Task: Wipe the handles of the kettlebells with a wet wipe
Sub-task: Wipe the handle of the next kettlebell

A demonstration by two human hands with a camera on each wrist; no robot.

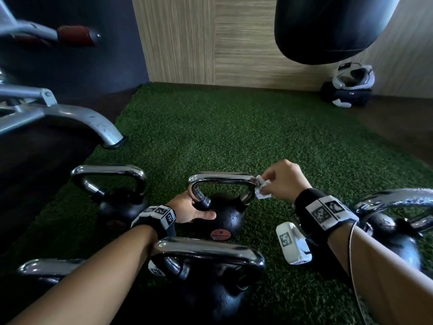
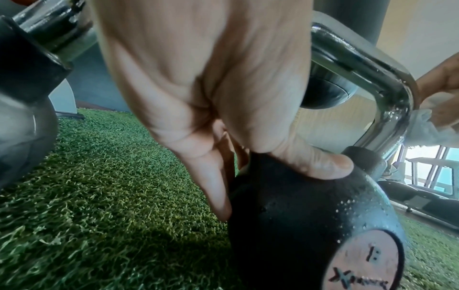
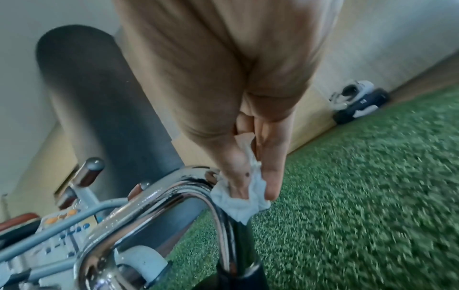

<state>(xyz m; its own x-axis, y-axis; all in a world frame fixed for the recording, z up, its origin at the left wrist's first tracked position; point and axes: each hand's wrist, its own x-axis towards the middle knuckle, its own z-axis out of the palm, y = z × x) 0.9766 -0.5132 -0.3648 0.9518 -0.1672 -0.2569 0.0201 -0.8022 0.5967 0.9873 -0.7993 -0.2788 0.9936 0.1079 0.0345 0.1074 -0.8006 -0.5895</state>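
Head view: 5 kettlebells on green turf [image 1: 234, 127]. Middle kettlebell [image 1: 225, 219] stands upright. Left hand [image 1: 187, 208] grasps its body at the handle base, thumb across the top. Right hand [image 1: 284, 179] pinches a wet wipe [image 1: 262, 190] against the right bend of the chrome handle [image 1: 222, 178].

Left wrist view: thumb [image 2: 323, 164] pressed on the black body.

Right wrist view: crumpled wipe touches the handle corner.
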